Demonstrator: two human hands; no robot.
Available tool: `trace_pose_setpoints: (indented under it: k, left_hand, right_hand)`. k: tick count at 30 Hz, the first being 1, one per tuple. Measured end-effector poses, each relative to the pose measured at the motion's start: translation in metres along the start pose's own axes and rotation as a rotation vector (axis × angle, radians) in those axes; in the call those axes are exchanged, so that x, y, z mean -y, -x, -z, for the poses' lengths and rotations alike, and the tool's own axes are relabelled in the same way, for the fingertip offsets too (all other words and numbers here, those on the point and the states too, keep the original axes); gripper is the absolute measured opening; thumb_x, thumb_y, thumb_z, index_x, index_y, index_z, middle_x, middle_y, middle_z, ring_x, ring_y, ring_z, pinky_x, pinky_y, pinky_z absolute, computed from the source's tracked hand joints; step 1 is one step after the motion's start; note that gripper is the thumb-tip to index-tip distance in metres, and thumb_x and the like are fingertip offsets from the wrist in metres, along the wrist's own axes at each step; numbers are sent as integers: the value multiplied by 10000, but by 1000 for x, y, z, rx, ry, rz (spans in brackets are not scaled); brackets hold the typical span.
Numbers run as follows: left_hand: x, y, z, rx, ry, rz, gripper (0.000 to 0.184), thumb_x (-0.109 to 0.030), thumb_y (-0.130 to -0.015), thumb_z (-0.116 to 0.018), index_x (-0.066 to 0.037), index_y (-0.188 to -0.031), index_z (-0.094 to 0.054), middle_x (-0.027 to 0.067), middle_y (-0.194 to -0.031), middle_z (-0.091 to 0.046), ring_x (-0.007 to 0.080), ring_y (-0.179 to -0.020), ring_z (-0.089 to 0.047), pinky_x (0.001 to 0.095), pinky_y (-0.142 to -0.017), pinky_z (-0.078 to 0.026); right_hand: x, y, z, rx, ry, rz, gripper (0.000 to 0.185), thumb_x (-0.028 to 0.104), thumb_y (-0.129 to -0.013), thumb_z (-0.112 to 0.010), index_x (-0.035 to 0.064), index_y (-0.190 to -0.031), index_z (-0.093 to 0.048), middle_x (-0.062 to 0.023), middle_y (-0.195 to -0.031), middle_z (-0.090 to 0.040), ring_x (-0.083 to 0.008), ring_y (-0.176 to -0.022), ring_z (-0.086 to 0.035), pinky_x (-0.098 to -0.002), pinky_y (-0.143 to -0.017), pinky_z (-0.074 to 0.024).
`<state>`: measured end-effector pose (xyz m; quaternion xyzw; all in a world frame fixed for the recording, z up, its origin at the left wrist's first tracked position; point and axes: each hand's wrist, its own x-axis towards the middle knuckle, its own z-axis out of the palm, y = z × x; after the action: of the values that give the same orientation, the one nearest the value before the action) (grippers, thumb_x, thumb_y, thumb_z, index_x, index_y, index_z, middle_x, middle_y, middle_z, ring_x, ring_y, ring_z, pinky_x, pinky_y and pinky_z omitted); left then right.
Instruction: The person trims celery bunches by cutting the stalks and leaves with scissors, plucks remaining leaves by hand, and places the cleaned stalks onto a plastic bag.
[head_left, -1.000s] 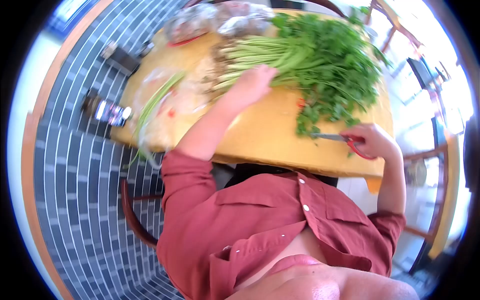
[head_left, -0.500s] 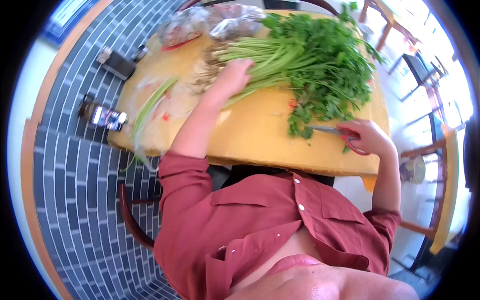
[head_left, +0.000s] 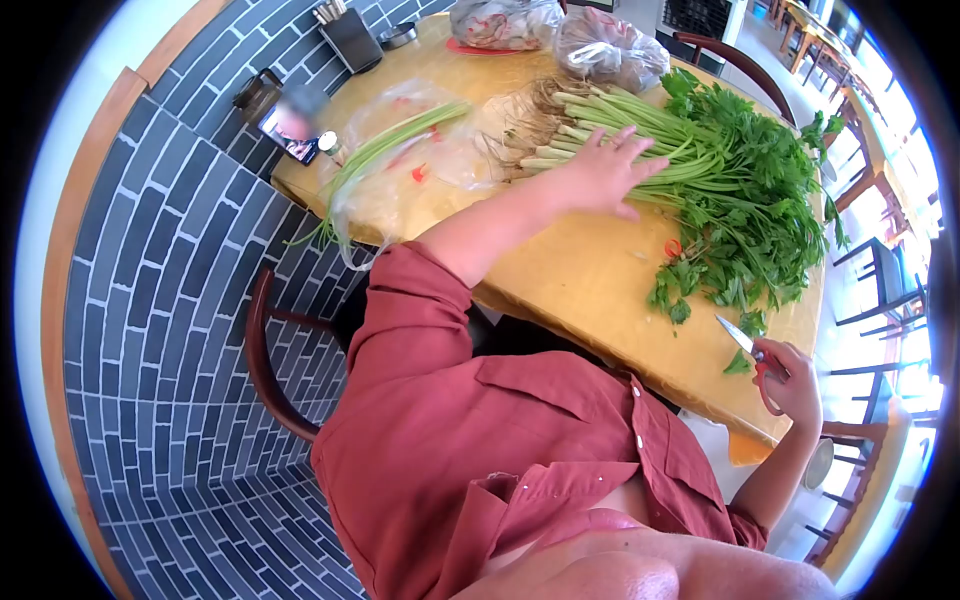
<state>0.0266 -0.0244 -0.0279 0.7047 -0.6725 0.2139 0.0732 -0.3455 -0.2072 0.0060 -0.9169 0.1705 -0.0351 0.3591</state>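
Observation:
A large bunch of celery (head_left: 700, 150) lies across the table, with pale stalks and stringy roots (head_left: 530, 115) to the left and dark green leaves (head_left: 765, 220) to the right. My left hand (head_left: 608, 172) is open, fingers spread, over the near side of the stalks; whether it touches them I cannot tell. In my right hand (head_left: 797, 382) are scissors (head_left: 742, 338) with red handles, held by the table's right front edge. Their blades point toward a few loose leaves. A red ring (head_left: 673, 248) lies beside the bunch.
A few celery stalks (head_left: 400, 135) rest on a clear plastic bag (head_left: 370, 205) at the left. Two filled plastic bags (head_left: 610, 50) stand at the back of the yellow-covered table (head_left: 560, 265). A phone (head_left: 290, 135), a chopstick holder (head_left: 350, 40) and a brick wall are on the left.
My view has turned, shifting the table in the picture. My left hand has spread its fingers over the stalks. The scissors have drawn back from the leaves and now point more away from me.

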Motion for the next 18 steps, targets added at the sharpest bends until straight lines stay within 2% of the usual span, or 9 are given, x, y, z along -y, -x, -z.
trace_pose_setpoints:
  k: [3,6,14,18]
  left_hand:
    - [-3,-1,-21,149,52,74,820,-434,-790,-633,-211,-1448,-196,175,-1436,-297,411,-1313,-286,610,-1005,-266]
    - [1,-11,-34,148,-3,163,770,-397,-814,-618,-206,-1441,-216,168,-1440,-299,409,-1304,-307,601,-990,-292]
    - [5,-24,-41,121,-13,245,751,-342,-829,-610,-180,-1441,-206,148,-1423,-341,387,-1294,-334,609,-950,-321]
    - [7,-28,-46,79,-18,283,769,-354,-823,-614,-144,-1439,-205,144,-1423,-338,366,-1285,-350,607,-955,-319]
  right_hand:
    - [-15,-14,-11,-110,33,92,384,-79,-699,-580,33,-1064,-624,-102,-871,-613,-164,-749,-604,-264,-658,-491]
    - [-16,-39,-10,-152,48,107,402,-97,-709,-551,36,-1082,-618,-110,-926,-610,-168,-808,-609,-263,-693,-496]
    - [-22,-99,-5,-113,-26,189,451,-85,-717,-545,46,-1147,-583,-75,-956,-605,-140,-828,-581,-230,-730,-457]
    - [-13,-97,-10,-104,-52,154,432,-101,-714,-539,32,-1121,-600,-98,-980,-609,-159,-855,-609,-250,-758,-495]
